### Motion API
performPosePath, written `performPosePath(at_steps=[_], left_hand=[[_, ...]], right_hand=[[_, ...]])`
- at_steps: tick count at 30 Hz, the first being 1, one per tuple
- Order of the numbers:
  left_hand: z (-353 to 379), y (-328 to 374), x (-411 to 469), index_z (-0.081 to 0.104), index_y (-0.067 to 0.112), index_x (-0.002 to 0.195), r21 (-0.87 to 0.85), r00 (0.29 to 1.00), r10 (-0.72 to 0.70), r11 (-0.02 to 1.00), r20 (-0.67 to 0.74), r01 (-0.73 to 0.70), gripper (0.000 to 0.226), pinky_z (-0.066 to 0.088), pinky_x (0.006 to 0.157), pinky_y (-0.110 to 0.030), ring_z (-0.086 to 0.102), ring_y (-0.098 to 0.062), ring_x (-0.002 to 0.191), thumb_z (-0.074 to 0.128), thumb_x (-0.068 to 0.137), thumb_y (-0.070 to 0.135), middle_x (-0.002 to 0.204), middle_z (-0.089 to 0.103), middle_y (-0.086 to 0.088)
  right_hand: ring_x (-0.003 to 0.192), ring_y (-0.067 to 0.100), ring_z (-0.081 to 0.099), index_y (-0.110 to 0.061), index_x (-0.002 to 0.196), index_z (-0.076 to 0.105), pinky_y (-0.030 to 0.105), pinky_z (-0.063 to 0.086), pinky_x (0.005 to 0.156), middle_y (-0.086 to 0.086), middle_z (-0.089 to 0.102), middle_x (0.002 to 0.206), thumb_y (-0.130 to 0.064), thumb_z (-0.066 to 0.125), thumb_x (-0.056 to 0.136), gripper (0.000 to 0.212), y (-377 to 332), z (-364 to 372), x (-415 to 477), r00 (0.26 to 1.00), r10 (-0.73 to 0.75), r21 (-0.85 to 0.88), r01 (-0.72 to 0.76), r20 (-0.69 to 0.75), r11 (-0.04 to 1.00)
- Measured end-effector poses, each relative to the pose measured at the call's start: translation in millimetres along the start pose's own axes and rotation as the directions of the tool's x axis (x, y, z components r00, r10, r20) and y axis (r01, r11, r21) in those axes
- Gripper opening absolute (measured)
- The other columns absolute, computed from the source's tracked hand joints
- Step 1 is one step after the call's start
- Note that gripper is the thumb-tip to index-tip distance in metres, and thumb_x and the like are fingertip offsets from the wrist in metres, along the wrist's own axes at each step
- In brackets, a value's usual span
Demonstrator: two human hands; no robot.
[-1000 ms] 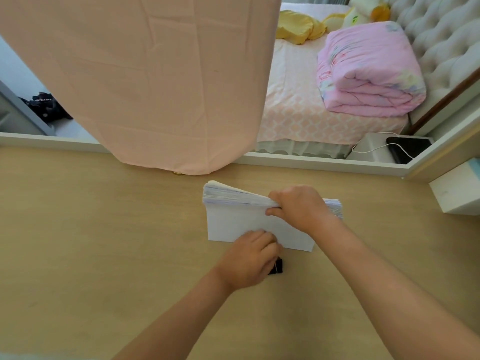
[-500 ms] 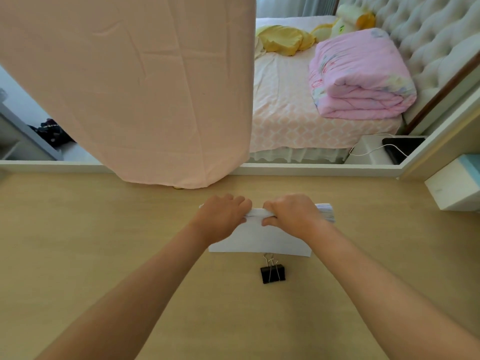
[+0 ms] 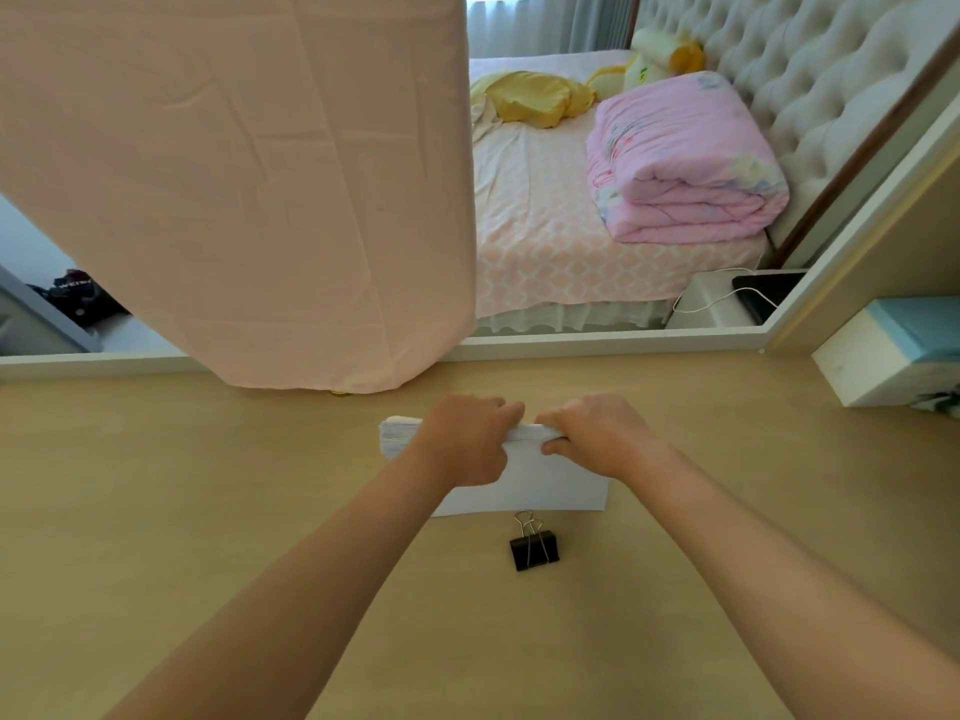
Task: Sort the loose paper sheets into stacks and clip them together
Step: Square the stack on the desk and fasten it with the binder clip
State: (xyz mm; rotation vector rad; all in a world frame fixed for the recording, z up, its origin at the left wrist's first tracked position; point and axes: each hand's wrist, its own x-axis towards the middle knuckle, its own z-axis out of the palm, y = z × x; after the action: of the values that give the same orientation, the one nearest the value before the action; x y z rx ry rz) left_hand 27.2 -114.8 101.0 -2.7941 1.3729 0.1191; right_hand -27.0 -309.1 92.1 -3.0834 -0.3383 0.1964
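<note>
A thick stack of white paper sheets point(image 3: 540, 485) stands on its long edge on the wooden desk point(image 3: 156, 511), its blank face turned toward me. My left hand point(image 3: 462, 439) grips the stack's top edge left of the middle. Just to the right, my right hand point(image 3: 597, 433) grips the same top edge, fingers over the back and thumb on the front. A black binder clip point(image 3: 534, 549) with silver wire handles lies on the desk just in front of the stack, touched by neither hand.
A pink cloth point(image 3: 249, 189) hangs over the mirror at the desk's far edge, down to the surface. A white and teal box point(image 3: 893, 356) sits at the right. The mirror shows a bed with a folded pink quilt point(image 3: 680, 163).
My left hand left the binder clip on the desk and rose to grip the stack's top edge. The stack is now held upright and squared between both hands.
</note>
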Motion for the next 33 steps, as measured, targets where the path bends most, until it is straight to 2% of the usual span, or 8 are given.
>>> performPosePath(at_steps=[12,16,18,20,22,25,29,33], left_hand=[[12.0,-25.7,-21.7,0.049,0.016,0.111,-0.027,0.999,0.029,0.999,-0.027,-0.029,0.021,0.027,0.061,-0.031,0.058,-0.023,0.080,0.049,0.099,0.034,0.095,0.065,0.001],[12.3,-26.9,-15.5,0.048,0.017,0.111,-0.009,0.998,0.051,0.999,-0.033,-0.051,0.019,0.026,0.060,-0.032,0.055,-0.022,0.077,0.049,0.099,0.033,0.093,0.064,-0.001],[14.8,-29.7,-13.2,0.048,0.017,0.110,-0.009,0.997,0.064,0.998,-0.036,-0.065,0.019,0.027,0.060,-0.032,0.059,-0.024,0.079,0.049,0.099,0.033,0.091,0.064,-0.002],[15.6,-32.1,-11.3,0.048,0.017,0.110,-0.014,0.997,0.074,0.997,-0.031,-0.075,0.020,0.027,0.060,-0.033,0.060,-0.025,0.080,0.049,0.099,0.033,0.090,0.064,-0.002],[15.5,-33.3,-10.2,0.049,0.017,0.112,-0.009,0.997,0.076,0.997,-0.033,-0.076,0.021,0.027,0.060,-0.033,0.060,-0.025,0.082,0.049,0.099,0.033,0.092,0.064,-0.002],[16.0,-34.1,-9.6,0.049,0.018,0.117,0.022,0.997,0.072,0.997,-0.031,-0.071,0.023,0.026,0.061,-0.032,0.061,-0.026,0.086,0.048,0.100,0.034,0.095,0.064,-0.002],[16.5,-34.6,-8.8,0.048,0.019,0.119,0.029,0.997,0.075,0.997,-0.016,-0.075,0.024,0.029,0.061,-0.033,0.061,-0.026,0.086,0.047,0.100,0.034,0.096,0.064,-0.001],[18.2,-35.8,-10.3,0.048,0.020,0.117,0.029,0.997,0.079,0.996,-0.020,-0.079,0.023,0.028,0.060,-0.033,0.062,-0.026,0.085,0.048,0.100,0.035,0.097,0.065,-0.001]], right_hand=[[0.096,0.023,0.063,-0.028,0.106,0.062,0.031,0.039,0.068,-0.003,0.068,0.101,-0.047,0.059,0.092,0.023,-6.3,-6.9,-4.8,0.996,0.065,0.004,-0.065,0.057,0.998],[0.112,0.027,0.053,-0.023,0.125,0.057,0.040,0.045,0.091,0.005,0.055,0.127,-0.037,0.075,0.073,0.057,-24.8,0.6,-31.2,0.958,-0.015,-0.049,0.002,-0.286,0.999],[0.086,0.024,0.058,-0.019,0.104,0.064,0.036,0.050,0.071,0.004,0.060,0.102,-0.026,0.067,0.077,0.029,-45.0,13.9,-45.6,0.849,-0.201,-0.062,0.196,-0.488,0.979],[0.069,0.021,0.058,-0.019,0.092,0.062,0.032,0.044,0.052,-0.001,0.059,0.085,-0.025,0.059,0.082,0.012,-61.0,31.0,-50.7,0.891,-0.257,-0.037,0.262,-0.375,0.964],[0.086,0.025,0.063,-0.018,0.110,0.059,0.032,0.046,0.061,0.002,0.060,0.101,-0.032,0.054,0.090,0.025,-65.7,52.9,-45.6,0.996,-0.087,-0.024,0.087,0.021,0.996],[0.113,0.028,0.055,-0.015,0.131,0.051,0.034,0.043,0.076,0.006,0.052,0.126,-0.033,0.054,0.097,0.038,-58.9,86.0,-38.3,0.936,0.093,-0.009,-0.096,0.340,0.995],[0.115,0.025,0.057,-0.011,0.100,0.067,0.033,0.047,0.089,0.003,0.056,0.126,-0.026,0.060,0.097,0.017,-58.4,99.9,-38.8,0.938,0.071,0.298,-0.179,0.340,0.937],[0.136,0.004,0.041,-0.029,0.071,0.055,0.029,0.040,0.107,-0.018,0.039,0.143,-0.024,0.066,0.094,0.026,-58.3,43.2,-56.0,0.965,0.106,0.688,-0.247,0.241,0.683]])
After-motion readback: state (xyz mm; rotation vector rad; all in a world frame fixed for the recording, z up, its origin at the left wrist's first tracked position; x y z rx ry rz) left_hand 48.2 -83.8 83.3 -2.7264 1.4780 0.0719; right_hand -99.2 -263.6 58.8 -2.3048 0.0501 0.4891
